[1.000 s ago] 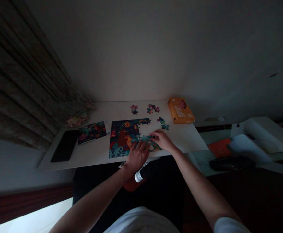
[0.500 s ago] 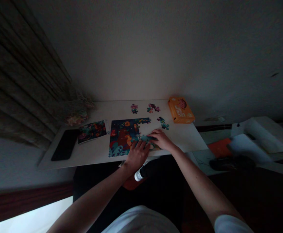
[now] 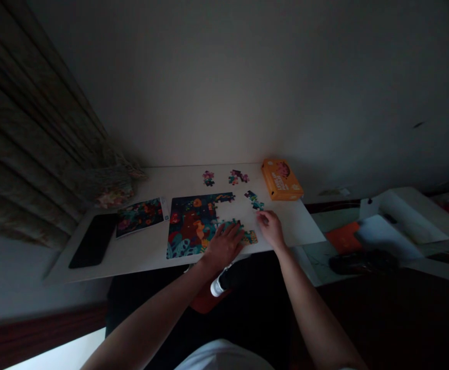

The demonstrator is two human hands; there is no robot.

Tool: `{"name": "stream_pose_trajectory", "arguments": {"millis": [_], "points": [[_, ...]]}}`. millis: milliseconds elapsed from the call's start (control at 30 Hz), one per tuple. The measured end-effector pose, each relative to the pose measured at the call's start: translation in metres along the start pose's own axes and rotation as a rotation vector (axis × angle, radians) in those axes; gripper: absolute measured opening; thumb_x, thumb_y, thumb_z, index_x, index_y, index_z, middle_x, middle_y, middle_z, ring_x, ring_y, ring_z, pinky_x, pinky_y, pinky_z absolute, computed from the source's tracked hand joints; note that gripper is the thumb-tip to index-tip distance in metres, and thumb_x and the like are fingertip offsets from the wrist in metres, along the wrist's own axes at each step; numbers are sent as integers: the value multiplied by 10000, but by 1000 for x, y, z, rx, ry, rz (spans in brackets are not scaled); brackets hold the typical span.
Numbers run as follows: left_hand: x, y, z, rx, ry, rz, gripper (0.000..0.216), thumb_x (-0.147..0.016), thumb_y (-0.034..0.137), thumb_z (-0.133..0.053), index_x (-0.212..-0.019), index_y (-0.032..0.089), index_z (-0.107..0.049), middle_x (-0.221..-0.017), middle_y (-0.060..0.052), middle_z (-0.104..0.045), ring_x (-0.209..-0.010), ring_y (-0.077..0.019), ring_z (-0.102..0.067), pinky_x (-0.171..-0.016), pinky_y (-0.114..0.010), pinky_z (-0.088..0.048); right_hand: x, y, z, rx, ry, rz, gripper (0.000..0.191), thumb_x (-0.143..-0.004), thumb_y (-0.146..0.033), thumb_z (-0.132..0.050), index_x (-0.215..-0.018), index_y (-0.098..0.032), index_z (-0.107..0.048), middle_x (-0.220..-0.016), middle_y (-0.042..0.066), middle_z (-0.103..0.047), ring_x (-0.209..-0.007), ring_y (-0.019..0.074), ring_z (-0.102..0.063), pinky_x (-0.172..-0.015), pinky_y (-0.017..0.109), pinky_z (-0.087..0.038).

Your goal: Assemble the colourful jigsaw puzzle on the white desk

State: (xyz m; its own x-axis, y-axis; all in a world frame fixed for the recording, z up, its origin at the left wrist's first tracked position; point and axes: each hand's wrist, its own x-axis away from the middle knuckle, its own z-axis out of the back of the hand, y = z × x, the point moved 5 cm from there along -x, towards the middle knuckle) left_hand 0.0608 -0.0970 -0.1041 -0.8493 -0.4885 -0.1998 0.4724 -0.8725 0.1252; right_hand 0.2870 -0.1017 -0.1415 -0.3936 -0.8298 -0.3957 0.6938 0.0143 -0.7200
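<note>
A partly assembled jigsaw puzzle (image 3: 189, 226) with a dark forest picture lies on the white table, its upper right part a gap. My left hand (image 3: 224, 244) rests flat on its lower right section, fingers stretched out and covering some of it. To the right of the puzzle, my right hand (image 3: 271, 228) is closed at the tabletop, thumb and fingers drawn together; what they hold, if anything, is too small to make out. Just beyond those fingertips lie loose puzzle pieces (image 3: 254, 200). Two further clusters, pink-and-teal pieces (image 3: 208, 178) and pink-and-purple pieces (image 3: 238, 177), sit farther back.
An orange puzzle box (image 3: 282, 180) stands at the back right. Left of the puzzle are a printed picture sheet (image 3: 141, 217) and a black phone-like slab (image 3: 94, 240). A clear plastic bag (image 3: 112, 190) sits by the curtain (image 3: 35, 128). The wall closes off the back.
My right hand has left the puzzle's lower right part and moved right, towards the loose pieces, its fingers now drawn in. My left hand stays on the puzzle. The view has shifted slightly.
</note>
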Motion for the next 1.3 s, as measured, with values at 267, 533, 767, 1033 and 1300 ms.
{"name": "stream_pose_trajectory", "arguments": {"millis": [267, 533, 767, 1033, 1300], "points": [[0, -8, -1, 68, 55, -5, 377, -1056, 414, -545, -1377, 244, -649, -1491, -81, -621, -1382, -264, -568, -1187, -494, -422, -16, 2, 0, 14, 30, -13, 182, -883, -258, -600, -984, -209, -742, -1024, 130, -738, -984, 282, -681, -938, 444, -541], [-5, -6, -2, 66, 64, 2, 375, -1044, 382, -554, -1368, 215, -642, -1483, -107, -621, -1377, -282, -565, -1182, -519, -413, -93, -1, -31, 285, -226, -32, 437, -855, -181, -681, -1292, -199, -690, -1255, 145, -735, -1180, 303, -674, -1074, 445, -489], [-10, 0, 5, 75, 25, 42, 358, -1013, 334, -567, -1340, 207, -632, -1478, -126, -611, -1359, -292, -562, -1173, -525, -411, -125, 6, -47, 328, -375, -267, 558, -695, -78, -799, -1235, -173, -696, -1159, 156, -753, -1124, 302, -704, -983, 379, -523], [-14, 6, 6, 28, -24, 78, 388, -1029, 363, -540, -1388, 238, -620, -1495, -131, -586, -1328, -324, -568, -1132, -555, -443, -127, -2, -32, 12, -404, -341, 214, -720, -208, -808, -917, -171, -730, -787, 45, -748, -730, 197, -714, -670, 274, -545], [-10, 5, 3, 35, 9, 72, 380, -1050, 364, -515, -1412, 306, -612, -1513, -104, -570, -1378, -314, -531, -1167, -556, -405, -51, -22, -10, -391, -504, -237, 347, -718, -360, -823, -1017, -199, -754, -899, 52, -787, -816, 223, -729, -769, 344, -577]]}}
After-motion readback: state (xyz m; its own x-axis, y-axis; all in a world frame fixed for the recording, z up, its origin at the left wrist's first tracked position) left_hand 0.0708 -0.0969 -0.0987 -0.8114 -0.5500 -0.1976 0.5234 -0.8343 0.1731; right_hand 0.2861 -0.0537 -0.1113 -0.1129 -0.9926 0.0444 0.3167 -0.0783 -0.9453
